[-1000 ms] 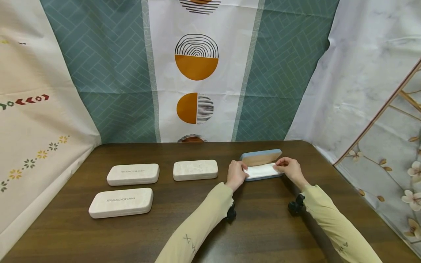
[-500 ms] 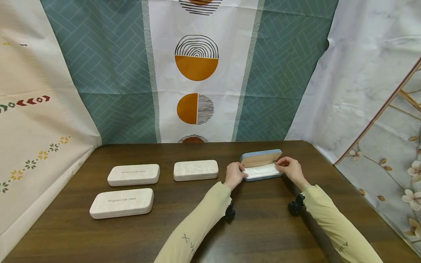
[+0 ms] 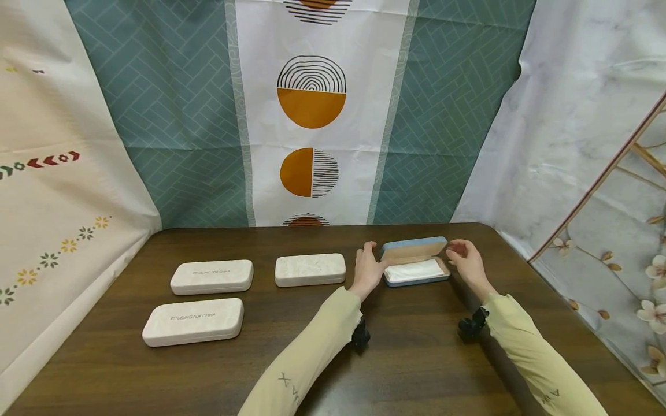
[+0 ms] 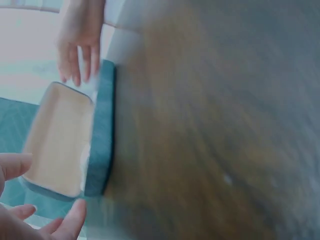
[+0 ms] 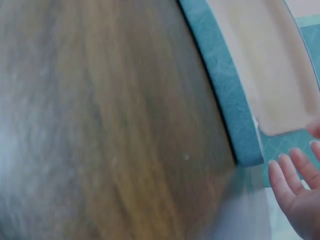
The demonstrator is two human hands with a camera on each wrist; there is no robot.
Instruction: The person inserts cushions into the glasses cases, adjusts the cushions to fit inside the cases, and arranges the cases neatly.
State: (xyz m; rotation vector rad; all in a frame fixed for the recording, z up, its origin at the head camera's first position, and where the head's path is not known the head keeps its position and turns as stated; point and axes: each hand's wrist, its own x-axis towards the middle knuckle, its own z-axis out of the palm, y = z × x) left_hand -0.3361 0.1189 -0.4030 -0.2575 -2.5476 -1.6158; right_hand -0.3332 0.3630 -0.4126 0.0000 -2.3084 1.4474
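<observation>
A blue glasses case (image 3: 416, 282) with a tan lining lies unfolded at the right back of the table, its lid tilted up. Inside it is a flat white cloth (image 3: 413, 270). My left hand (image 3: 367, 271) is at the case's left end, thumb and fingers spread. In the left wrist view the left fingertips (image 4: 73, 220) lie close to the case's near end; contact is unclear. My right hand (image 3: 467, 267) is beside the lid's right end. In the right wrist view its fingers (image 5: 283, 175) are extended, and I see nothing held.
To the left on the brown wooden table (image 3: 291, 346) lie three whitish closed cases: one nearest (image 3: 314, 270), one at the back left (image 3: 212, 277) and one at the front left (image 3: 193, 322). A patterned cloth (image 3: 312, 202) hangs behind the table.
Both hands have let go of the white cloth and moved outward to the case's ends, rising toward its lid. The cloth stays inside the case.
</observation>
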